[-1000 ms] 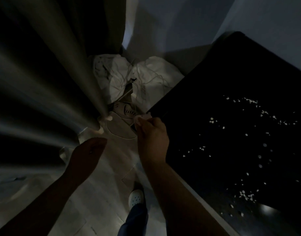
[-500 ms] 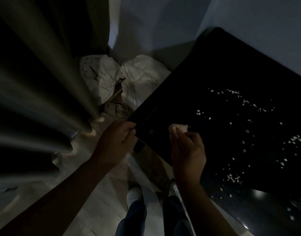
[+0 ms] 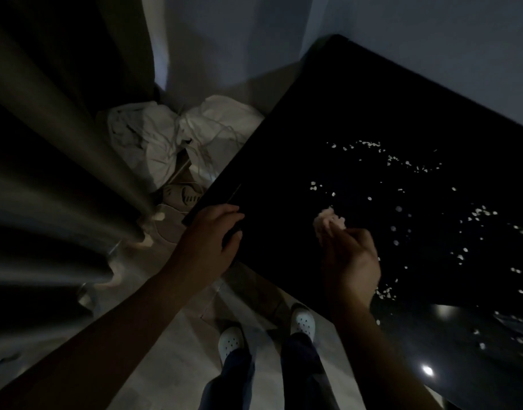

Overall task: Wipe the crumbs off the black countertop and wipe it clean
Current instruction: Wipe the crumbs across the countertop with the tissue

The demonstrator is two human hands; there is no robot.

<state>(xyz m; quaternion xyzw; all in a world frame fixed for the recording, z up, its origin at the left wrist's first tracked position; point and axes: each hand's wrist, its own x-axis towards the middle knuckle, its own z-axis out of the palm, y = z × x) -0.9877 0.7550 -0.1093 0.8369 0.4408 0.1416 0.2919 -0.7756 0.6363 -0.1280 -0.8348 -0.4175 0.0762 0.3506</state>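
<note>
Dim light. Step in hand: bring the wad down and start the first wiping pass.

Task items: black countertop (image 3: 328,113), its surface speckled with pale crumbs (image 3: 313,187). They lie scattered over the middle and the right of the countertop, with a small cluster close to its near edge. The strip along its left edge looks bare.

Right hand (image 3: 350,261): over the near part of the countertop, back of the hand towards me, fingers curled and clamped on a pale crumpled wad (image 3: 330,221), tissue or cloth, too dim to say. The wad sticks out past my fingertips, short of the nearest crumbs. I cannot tell if it touches the surface yet.

Left hand (image 3: 208,241): on the countertop's near left corner, fingers bent over the edge, thumb at the side, gripping it as a brace.

Method notes (judgement):
- Press the wad flat and use its broad face, not the tip.
- Start beyond the farthest crumbs and draw them in long overlapping strokes towards one spot on the near edge.
- Go slowly, since light crumbs are likely to skip ahead or scatter off the countertop.
- Keep the left hand bracing, or cup it under the edge to catch the pile.
- Finish with a second pass for smears; the glossy black top will show them.
</note>
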